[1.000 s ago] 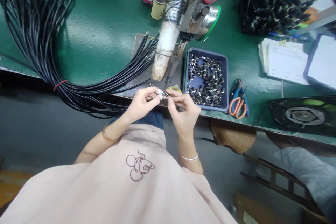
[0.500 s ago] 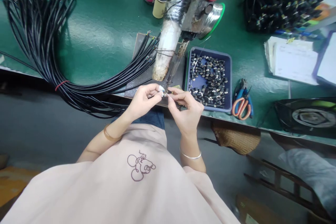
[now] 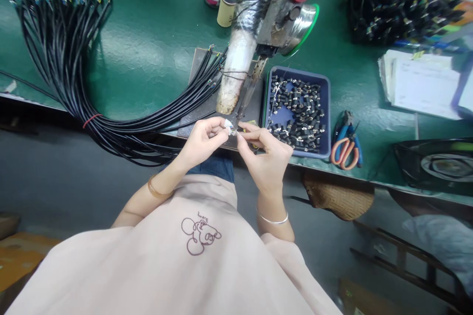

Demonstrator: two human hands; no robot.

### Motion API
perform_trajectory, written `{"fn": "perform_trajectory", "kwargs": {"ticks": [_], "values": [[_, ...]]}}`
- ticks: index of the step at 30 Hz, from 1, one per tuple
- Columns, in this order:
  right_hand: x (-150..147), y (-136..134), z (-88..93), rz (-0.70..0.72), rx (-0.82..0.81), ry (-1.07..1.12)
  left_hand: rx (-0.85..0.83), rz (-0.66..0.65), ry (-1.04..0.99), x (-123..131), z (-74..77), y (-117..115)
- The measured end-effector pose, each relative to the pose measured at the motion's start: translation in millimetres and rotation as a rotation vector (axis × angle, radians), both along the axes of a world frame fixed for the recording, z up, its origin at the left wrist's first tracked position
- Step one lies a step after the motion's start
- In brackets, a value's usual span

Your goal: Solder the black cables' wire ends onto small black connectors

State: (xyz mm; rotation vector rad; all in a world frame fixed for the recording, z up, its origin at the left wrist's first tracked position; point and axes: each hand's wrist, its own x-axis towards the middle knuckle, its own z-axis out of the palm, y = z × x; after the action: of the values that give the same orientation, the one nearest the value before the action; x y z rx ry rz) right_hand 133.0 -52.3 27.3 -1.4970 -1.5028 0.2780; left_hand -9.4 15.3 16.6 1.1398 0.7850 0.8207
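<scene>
2 hands (image 3: 207, 141) at small part (image 3: 232, 131)

Connectors (image 3: 312, 108) lie in a tray (image 3: 325, 123) at the worktop's (image 3: 148, 54) near edge, between a cable bundle (image 3: 79, 93), left, and pliers (image 3: 344, 131), right.

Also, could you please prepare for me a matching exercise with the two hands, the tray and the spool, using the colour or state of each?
1. Left hand
2. Right hand
3. Tray
4. Spool

A. Has a green rim
B. Silver bangle at its wrist
C. Blue, with black parts inside
D. Tan bangle at its wrist

Pairs: 1-D, 2-B, 3-C, 4-A
</scene>
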Motion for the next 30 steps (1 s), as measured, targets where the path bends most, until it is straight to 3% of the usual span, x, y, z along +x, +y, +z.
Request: {"fn": "perform_trajectory", "kwargs": {"ticks": [18,26,30], "values": [[6.0,-5.6,-3.7,0.039,0.014,-0.049,0.009,-0.08,0.033,-2.2,-7.8,-5.4],[7.3,1.3,-14.3,0.151,-0.179,0.272,0.063,-0.128,0.033,-8.8,-5.1,-12.2],[3.4,-4.6,-12.2,0.016,-0.053,0.191,0.074,-0.124,0.008,-10.2,-3.9,-13.2]]}}
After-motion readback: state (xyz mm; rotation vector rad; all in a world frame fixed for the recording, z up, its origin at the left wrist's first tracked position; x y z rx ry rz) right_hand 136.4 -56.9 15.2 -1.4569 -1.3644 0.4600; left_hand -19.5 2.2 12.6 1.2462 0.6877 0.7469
